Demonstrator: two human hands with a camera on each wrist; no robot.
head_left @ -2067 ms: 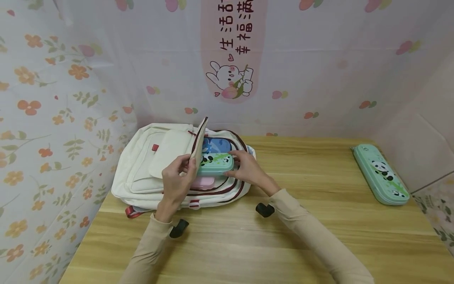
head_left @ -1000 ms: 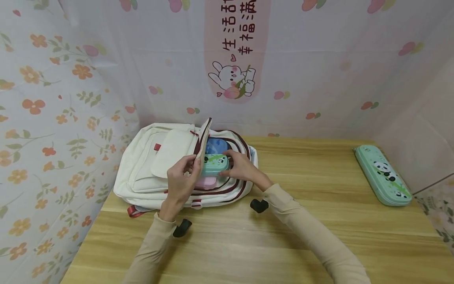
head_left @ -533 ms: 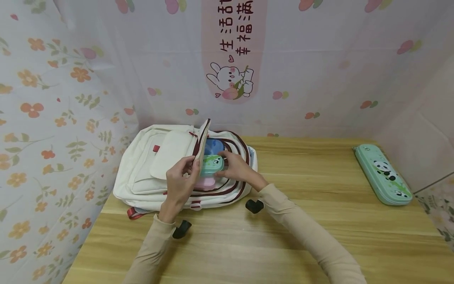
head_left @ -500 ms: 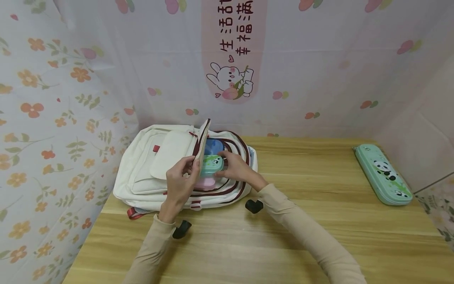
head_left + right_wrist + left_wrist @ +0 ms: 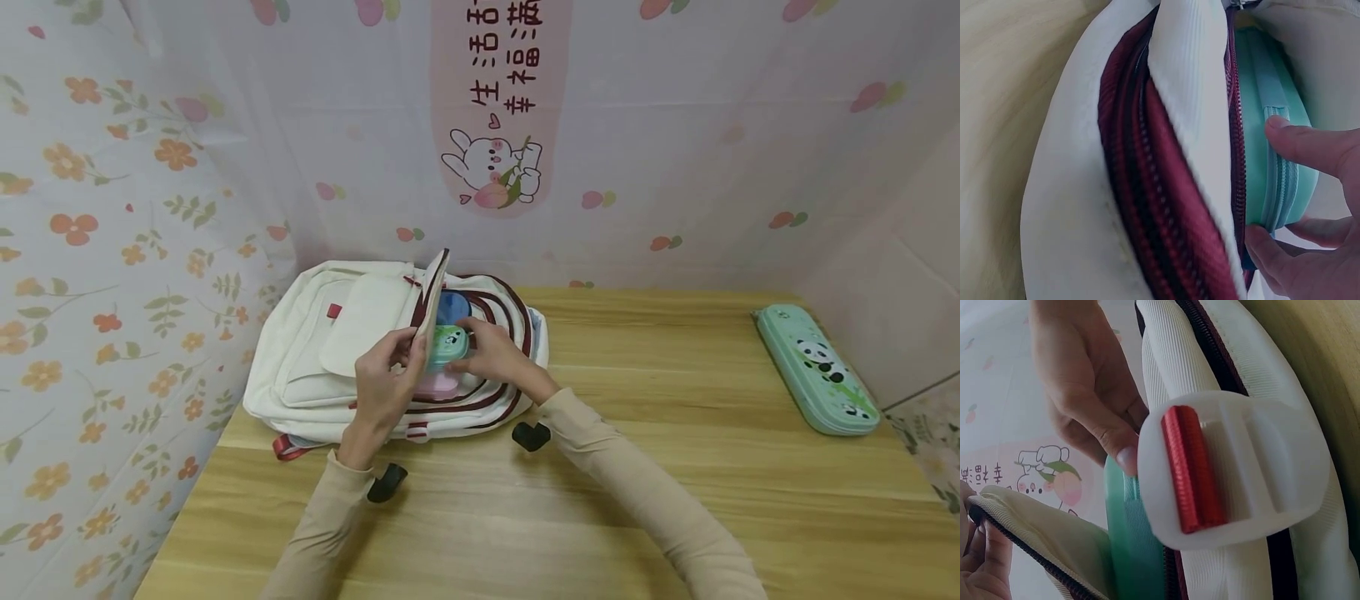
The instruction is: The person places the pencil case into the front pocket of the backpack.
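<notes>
A white backpack (image 5: pixel 300 350) with dark red zips lies on the table, its front pocket unzipped. My left hand (image 5: pixel 384 375) pinches the edge of the raised pocket flap (image 5: pixel 432 287); in the left wrist view its fingers show at the lower left. A green panda pencil case (image 5: pixel 450 343) sits partly inside the pocket, its far end hidden behind the flap. My right hand (image 5: pixel 495 354) grips the exposed end, thumb on the zip side in the right wrist view. A blue case (image 5: pixel 453 307) and a pink case (image 5: pixel 437 383) lie in the pocket on either side of it.
Another green panda pencil case (image 5: pixel 817 367) lies at the table's right side. A floral cloth (image 5: pixel 135 275) hangs along the left, and a printed curtain (image 5: pixel 645 150) stands behind the wooden table (image 5: pixel 637 483). A white strap buckle (image 5: pixel 1235 469) looms in the left wrist view.
My right hand has pushed the green pencil case leftward, deeper into the pocket, so less of it shows. My left hand keeps its hold on the flap.
</notes>
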